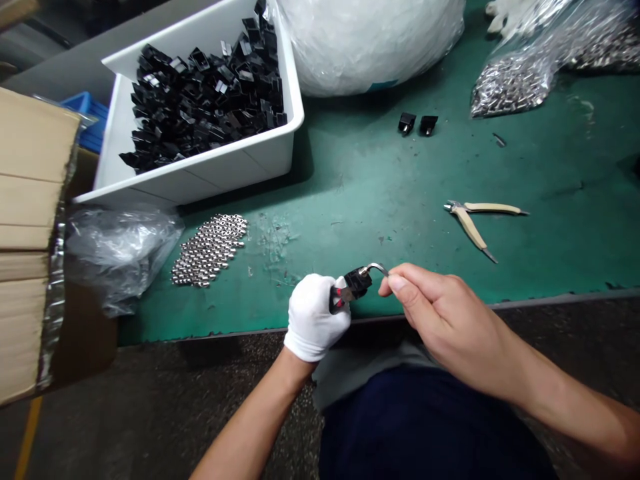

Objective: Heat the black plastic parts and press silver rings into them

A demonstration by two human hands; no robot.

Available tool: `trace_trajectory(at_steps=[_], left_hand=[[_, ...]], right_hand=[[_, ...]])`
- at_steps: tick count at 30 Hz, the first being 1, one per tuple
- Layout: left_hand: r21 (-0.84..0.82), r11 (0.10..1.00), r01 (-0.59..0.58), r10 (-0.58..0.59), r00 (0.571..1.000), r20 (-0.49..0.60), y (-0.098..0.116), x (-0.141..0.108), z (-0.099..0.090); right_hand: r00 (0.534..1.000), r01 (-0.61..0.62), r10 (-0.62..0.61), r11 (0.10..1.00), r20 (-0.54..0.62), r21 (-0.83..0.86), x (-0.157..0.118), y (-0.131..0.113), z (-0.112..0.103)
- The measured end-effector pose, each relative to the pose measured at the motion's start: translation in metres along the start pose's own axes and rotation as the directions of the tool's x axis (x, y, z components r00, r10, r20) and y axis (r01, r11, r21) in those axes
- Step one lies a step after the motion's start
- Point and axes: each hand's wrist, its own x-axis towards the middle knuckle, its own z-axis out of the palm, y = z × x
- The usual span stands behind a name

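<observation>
Pale sheen on the green tabletop (350, 177), dim floor (150, 407) below

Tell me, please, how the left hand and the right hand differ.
The left hand wears a white glove; the right hand is bare. The left hand grips a black part; the right hand pinches a curved metal piece between thumb and finger. Both are near the table edge.

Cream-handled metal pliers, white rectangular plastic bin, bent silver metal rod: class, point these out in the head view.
Pliers (469, 228), head view: lower handle.
Bin (225, 171), head view: near outer wall.
Rod (379, 266), head view: curved middle.
</observation>
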Motion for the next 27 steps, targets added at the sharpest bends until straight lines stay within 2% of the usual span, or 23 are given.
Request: trace_trajectory(at_steps=[9, 15, 18, 21, 24, 27], left_hand=[[0.036, 0.999, -0.028, 0.027, 0.999, 0.031, -0.004, -0.001, 0.001], [0.070, 0.994, -0.086, 0.080, 0.994, 0.079, -0.004, 0.001, 0.001], [0.068, 0.994, -0.090, 0.086, 0.994, 0.070, -0.005, 0.001, 0.000], [0.098, 0.986, -0.131, 0.122, 0.988, 0.093, -0.006, 0.000, 0.000], [0.138, 0.968, -0.211, 0.189, 0.970, 0.156, -0.007, 0.000, -0.002], [0.124, 0.966, -0.228, 0.206, 0.964, 0.169, -0.009, 0.000, -0.003]], right_hand=[[0.998, 0.011, -0.006, 0.997, 0.062, -0.073, 0.005, -0.003, -0.014], [0.989, -0.035, 0.044, 0.997, 0.139, -0.065, 0.007, -0.002, -0.022], [0.989, -0.001, 0.012, 0.997, 0.146, -0.075, 0.010, -0.002, -0.027], [0.973, 0.025, -0.003, 0.995, 0.229, -0.093, 0.015, 0.000, -0.038], [0.936, -0.020, 0.052, 0.995, 0.349, -0.094, 0.018, 0.007, -0.051], [0.922, -0.071, 0.088, 0.996, 0.376, -0.058, 0.019, 0.013, -0.055]])
